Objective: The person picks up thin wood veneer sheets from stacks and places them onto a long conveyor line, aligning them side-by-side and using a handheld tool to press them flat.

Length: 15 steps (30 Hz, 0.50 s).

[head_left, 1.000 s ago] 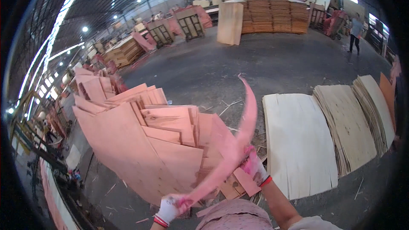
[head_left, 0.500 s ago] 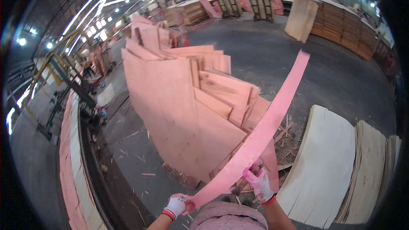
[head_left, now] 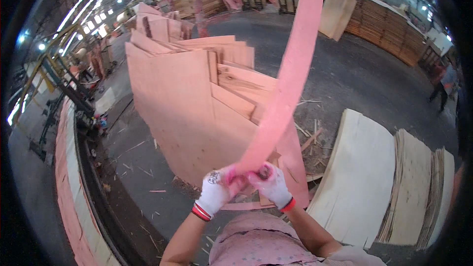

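Note:
A long pink veneer strip rises from my hands past the upper edge, curving slightly to the right. My left hand, in a white glove stained pink, is closed around its lower end. Close beside it, my right hand, gloved the same way, is closed at the strip's right edge. A small dark thing shows among the right hand's fingers, too little of it to name. Ahead stands a leaning stack of pink veneer sheets. Another thin pink strip passes below my hands.
Pale veneer stacks lie to the right. On the left runs a long dark rail beside pink and white sheets. Wood scraps litter the floor. A person is at the far right, and a tall veneer stack stands behind.
My left hand has moved up and right, close beside my right hand, which has shifted left and up. The veneer strip has swung more upright. A person has come into view at the right.

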### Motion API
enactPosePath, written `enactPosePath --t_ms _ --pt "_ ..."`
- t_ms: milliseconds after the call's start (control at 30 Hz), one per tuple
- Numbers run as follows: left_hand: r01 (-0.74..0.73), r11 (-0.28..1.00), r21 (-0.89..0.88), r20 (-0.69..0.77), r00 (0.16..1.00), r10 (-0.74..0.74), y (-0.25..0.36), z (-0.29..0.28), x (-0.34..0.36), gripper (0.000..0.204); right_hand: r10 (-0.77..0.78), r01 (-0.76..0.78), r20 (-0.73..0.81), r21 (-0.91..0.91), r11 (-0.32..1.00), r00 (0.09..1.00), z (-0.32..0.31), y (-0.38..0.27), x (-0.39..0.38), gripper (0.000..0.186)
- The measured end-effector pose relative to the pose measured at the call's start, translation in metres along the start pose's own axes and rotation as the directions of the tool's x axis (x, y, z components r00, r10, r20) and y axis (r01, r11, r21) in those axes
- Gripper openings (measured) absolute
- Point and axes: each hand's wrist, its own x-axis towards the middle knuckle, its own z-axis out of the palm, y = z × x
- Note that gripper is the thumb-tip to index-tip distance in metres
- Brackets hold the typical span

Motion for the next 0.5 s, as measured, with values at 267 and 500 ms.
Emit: enactPosePath --t_ms 267,500 --pt "-0.137 0.568 0.811 -0.033 0.960 0.278 0.007 0.034 0.029 0.031 0.089 -0.077 -0.214 0.065 0.995 0.973 -0.005 0.009 0.024 0.034" --pt "-0.215 0.520 0.826 -0.090 0.861 0.500 -0.006 0.039 0.058 0.026 -0.183 -0.100 -0.586 -0.416 0.904 0.789 0.006 0.027 0.056 0.043"
